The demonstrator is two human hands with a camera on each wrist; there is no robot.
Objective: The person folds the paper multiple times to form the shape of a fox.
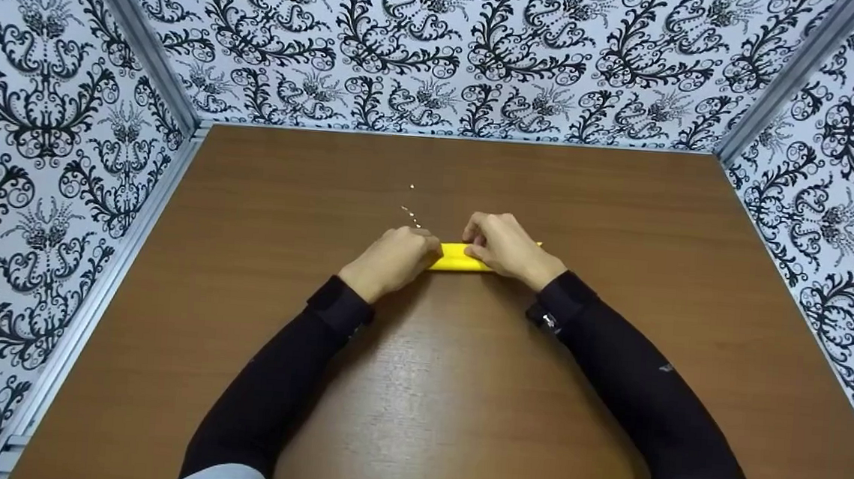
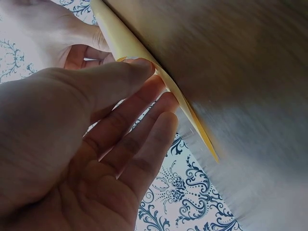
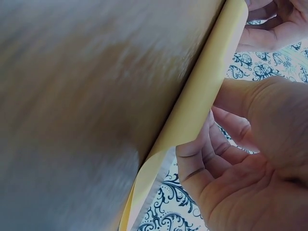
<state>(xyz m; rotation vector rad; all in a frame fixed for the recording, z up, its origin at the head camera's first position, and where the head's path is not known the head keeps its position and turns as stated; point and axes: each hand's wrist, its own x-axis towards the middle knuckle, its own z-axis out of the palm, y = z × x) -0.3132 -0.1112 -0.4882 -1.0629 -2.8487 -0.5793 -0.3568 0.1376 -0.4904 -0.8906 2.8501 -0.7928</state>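
Head view, centre of frame: grip, left hand, fingers bent, thumb and fingertips pinching one end of a yellow sheet. Grip, right hand, just right of centre: fingers curled, thumb and forefinger closed on the same sheet toward its other end. Neither grip stands wide; a short length of yellow lies bare between them.

Yellow sheet: one, thin and smooth, probably paper; curved over into a narrow, flattened tube lying crosswise on the worktop. In the right wrist view the curl runs from the top edge to lower left, where the layers part; in the left wrist view it tapers to a thin point right of centre.

Step in hand, as judged: rolling or folding the sheet over on itself. The next move would call for even pressure from both thumbs, the loose end layers kept aligned; uneven turning could skew the tube.

Worktop: brown wood grain, low sheen, glare at lower centre. White specks: several, above the left hand, nature unclear. Sleeves: pair, black, matt, at lower left and lower right. Wallpaper: white with black scrollwork, across the top and both sides. Rails: grey, metallic, straight, at upper left and upper right.
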